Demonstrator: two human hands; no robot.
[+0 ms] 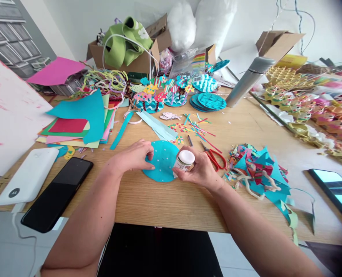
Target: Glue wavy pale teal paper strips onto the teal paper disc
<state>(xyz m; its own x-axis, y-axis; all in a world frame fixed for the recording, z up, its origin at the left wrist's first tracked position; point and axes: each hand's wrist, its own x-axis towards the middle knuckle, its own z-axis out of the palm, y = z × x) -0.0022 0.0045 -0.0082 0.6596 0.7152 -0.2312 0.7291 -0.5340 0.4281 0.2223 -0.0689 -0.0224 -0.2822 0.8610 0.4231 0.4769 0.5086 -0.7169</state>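
Observation:
A round turquoise paper disc [163, 163] dotted with white lies on the wooden table [159, 200] in front of me. My left hand [135, 156] rests on the disc's left edge, fingers curled and pressing it down. My right hand [195, 169] is wrapped round a small white-capped glue bottle [185, 159], held tipped over the disc's right edge. Red-handled scissors [215, 157] lie just right of that hand.
A black phone [58, 192] and a white power bank [29, 175] lie at the left. Coloured paper sheets [78, 123], paper scraps [257, 169], finished fish decorations [162, 94], a steel flask [247, 80], cardboard boxes [136, 63] and another phone [334, 190] crowd the table.

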